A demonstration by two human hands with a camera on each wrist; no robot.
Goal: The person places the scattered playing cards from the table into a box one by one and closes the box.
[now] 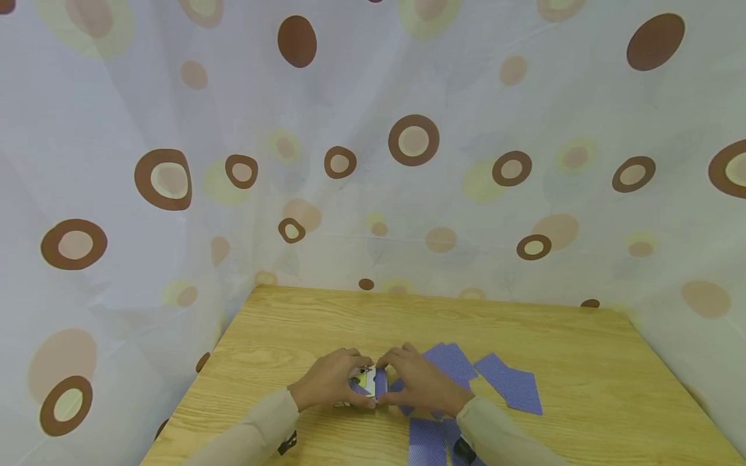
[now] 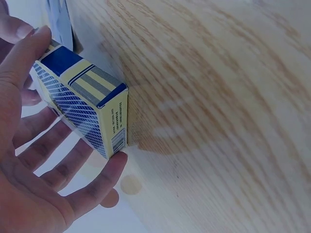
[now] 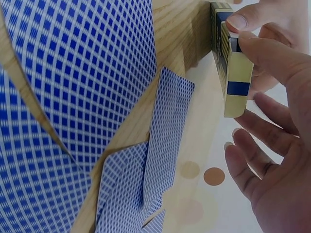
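Note:
A small playing card box (image 1: 366, 382), cream with blue printing, stands between the two hands just above or on the table. My left hand (image 1: 332, 380) grips its left part, thumb on the near side and fingertips on the far side; in the left wrist view, the box (image 2: 80, 104) shows a barcode on one end. Facing it, my right hand (image 1: 428, 385) pinches the box's right end between thumb and fingers. From the right wrist, that box end (image 3: 238, 87) appears cream with a blue band. What is inside the box is hidden.
Blue-backed playing cards (image 1: 449, 362) lie spread under and beyond the right hand. More cards (image 1: 513, 385) lie farther right, and others (image 1: 427, 443) near the front edge. The wooden table (image 1: 280, 330) meets a spotted curtain (image 1: 361, 259) at the back and sides.

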